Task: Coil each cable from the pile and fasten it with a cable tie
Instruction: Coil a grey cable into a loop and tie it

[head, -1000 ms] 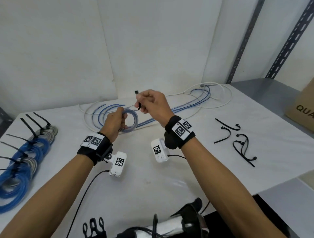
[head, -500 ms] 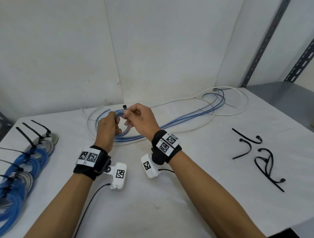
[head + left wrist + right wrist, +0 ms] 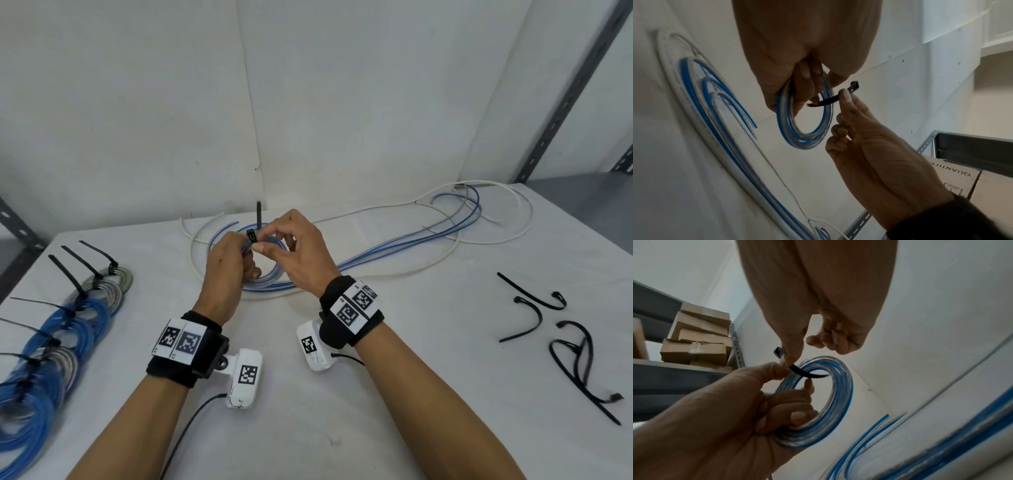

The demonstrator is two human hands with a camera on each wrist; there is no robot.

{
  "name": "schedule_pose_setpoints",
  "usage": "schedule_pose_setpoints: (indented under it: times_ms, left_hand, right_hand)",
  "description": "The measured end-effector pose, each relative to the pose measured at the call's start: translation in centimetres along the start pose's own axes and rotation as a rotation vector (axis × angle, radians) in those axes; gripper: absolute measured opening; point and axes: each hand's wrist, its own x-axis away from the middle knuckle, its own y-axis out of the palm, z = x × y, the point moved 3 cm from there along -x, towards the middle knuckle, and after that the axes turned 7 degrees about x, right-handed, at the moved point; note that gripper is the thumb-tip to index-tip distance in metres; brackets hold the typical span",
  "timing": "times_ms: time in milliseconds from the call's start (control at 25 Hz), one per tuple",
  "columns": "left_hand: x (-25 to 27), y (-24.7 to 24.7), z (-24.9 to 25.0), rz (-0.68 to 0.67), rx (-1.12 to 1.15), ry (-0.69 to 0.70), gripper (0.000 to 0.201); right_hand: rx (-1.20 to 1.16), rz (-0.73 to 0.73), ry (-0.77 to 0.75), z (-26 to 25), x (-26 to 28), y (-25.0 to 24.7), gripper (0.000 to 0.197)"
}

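Note:
My left hand (image 3: 247, 262) grips a small coil of blue and clear cable (image 3: 272, 274) just above the table. My right hand (image 3: 263, 242) pinches a black cable tie (image 3: 252, 235) between thumb and forefinger at the coil's top. In the left wrist view the cable tie (image 3: 830, 99) passes through the opening of the coil (image 3: 803, 125), its head free by the right fingertips. The right wrist view shows the cable tie (image 3: 805, 373) crossing the coil (image 3: 834, 402), which my left hand (image 3: 797, 394) holds. One strap end pokes up behind the hands.
Several tied coils (image 3: 51, 342) lie in a row at the table's left edge. Loose blue and white cables (image 3: 428, 236) sprawl across the back. Spare black ties (image 3: 568, 342) lie at the right. Metal shelving with cardboard boxes (image 3: 694, 340) stands beside the table.
My right hand has come down to the left hand with the tie, which now runs through the coil. The coil has stayed in my left hand. The head view has shifted left.

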Motion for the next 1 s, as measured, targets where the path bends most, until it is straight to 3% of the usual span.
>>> schedule_pose_setpoints:
  times_ms: [120, 400, 1000]
  left_hand:
    - [0.1, 0.3, 0.2, -0.011, 0.052, -0.037, 0.023]
    - [0.5, -0.2, 1.5, -0.045, -0.057, 0.224, 0.024]
    - [-0.6, -2.3, 1.9, 0.064, -0.026, 0.257, 0.022]
  right_hand:
    - [-0.01, -0.037, -0.026, -0.2, 0.1, 0.0, 0.009]
    - [-0.201, -0.036, 0.033, -0.3, 0.3, 0.6, 0.003]
    - [-0.453, -0.145, 0.041, -2.0, 0.7, 0.5, 0.006]
